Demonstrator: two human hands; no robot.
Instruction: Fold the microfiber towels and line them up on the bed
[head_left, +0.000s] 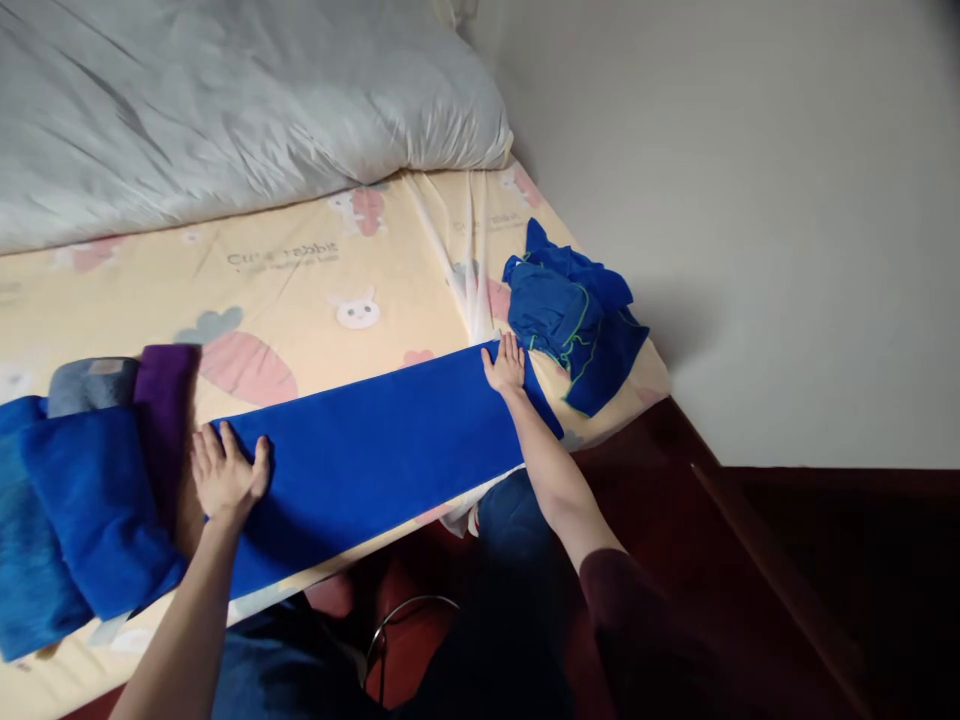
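Note:
A long blue cloth (375, 440), folded into a flat strip, lies along the near edge of the bed. On its left end rests my left hand (225, 475), palm down with the fingers spread. My right hand (505, 366) lies flat on the far corner of the cloth's right end, fingers stretched out. Just beyond that hand sits a crumpled blue cloth (555, 310) with green stitched edges. Neither hand grips anything.
Folded blue towels (94, 510), a grey folded cloth (91, 384) and a purple one (166, 410) lie at the left. A grey quilt (262, 100) covers the back of the bed sheet (292, 290). A pale wall (750, 230) borders the bed's right side.

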